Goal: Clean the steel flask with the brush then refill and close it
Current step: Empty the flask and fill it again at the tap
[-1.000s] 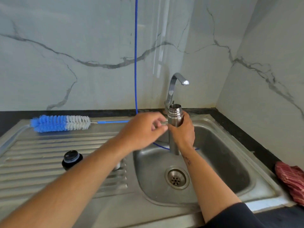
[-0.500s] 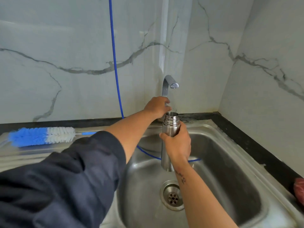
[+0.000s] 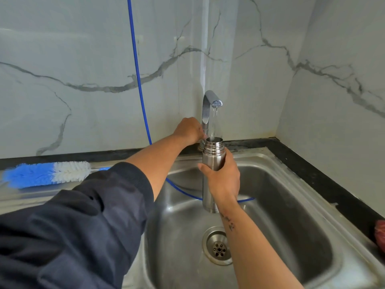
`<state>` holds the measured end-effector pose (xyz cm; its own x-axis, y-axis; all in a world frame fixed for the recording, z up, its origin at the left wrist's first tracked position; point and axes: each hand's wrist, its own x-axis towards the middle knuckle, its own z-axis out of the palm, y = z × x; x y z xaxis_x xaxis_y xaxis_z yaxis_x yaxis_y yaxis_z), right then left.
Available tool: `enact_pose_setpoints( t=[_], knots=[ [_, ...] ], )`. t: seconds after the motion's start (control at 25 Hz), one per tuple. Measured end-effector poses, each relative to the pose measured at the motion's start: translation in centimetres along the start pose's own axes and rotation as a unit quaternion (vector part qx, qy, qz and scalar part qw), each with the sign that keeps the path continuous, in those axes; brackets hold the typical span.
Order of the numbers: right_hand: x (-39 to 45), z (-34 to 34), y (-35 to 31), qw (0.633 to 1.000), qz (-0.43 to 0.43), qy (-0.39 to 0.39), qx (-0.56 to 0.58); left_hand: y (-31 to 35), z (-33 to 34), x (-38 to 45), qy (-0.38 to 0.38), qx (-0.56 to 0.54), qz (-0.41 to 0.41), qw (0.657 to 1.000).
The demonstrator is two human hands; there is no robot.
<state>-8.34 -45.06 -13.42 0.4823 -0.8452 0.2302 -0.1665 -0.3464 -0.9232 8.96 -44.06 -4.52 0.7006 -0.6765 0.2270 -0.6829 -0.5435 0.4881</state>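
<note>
The right hand (image 3: 224,180) has its fingers wrapped tight around the middle of the steel flask (image 3: 212,161). It holds the flask standing straight up over the sink (image 3: 291,205), with the open top right under the tap (image 3: 209,107). Half a second ago no water showed at the spout; now a thin stream of water (image 3: 213,124) falls from the tap into the flask's mouth. The left hand (image 3: 190,131) is at the bottom of the tap, with its fingers curled around the handle there, just as before. The flask's neck is just beside that hand. The brush (image 3: 48,174), blue and white, lies on the steel counter at the left, well apart from the flask. A blue hose (image 3: 138,80) hangs down the wall into the sink.
</note>
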Motion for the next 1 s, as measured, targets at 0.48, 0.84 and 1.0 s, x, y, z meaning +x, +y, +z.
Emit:
enact_pose_setpoints(
  t=[0.48,0.84,1.0],
  knots=[
    [-0.2,0.3,0.1,1.000,0.010,-0.006,-0.002,-0.7,0.9,-1.2,-0.040,0.104,-0.009,0.994],
    [-0.5,0.3,-0.2,1.000,0.003,-0.006,-0.001,-0.8,0.9,-1.7,-0.038,0.105,0.013,0.994],
    [-0.6,0.1,-0.2,1.000,0.001,-0.006,0.003,-0.9,0.9,-1.8,-0.036,0.099,0.012,0.994]
  ],
)
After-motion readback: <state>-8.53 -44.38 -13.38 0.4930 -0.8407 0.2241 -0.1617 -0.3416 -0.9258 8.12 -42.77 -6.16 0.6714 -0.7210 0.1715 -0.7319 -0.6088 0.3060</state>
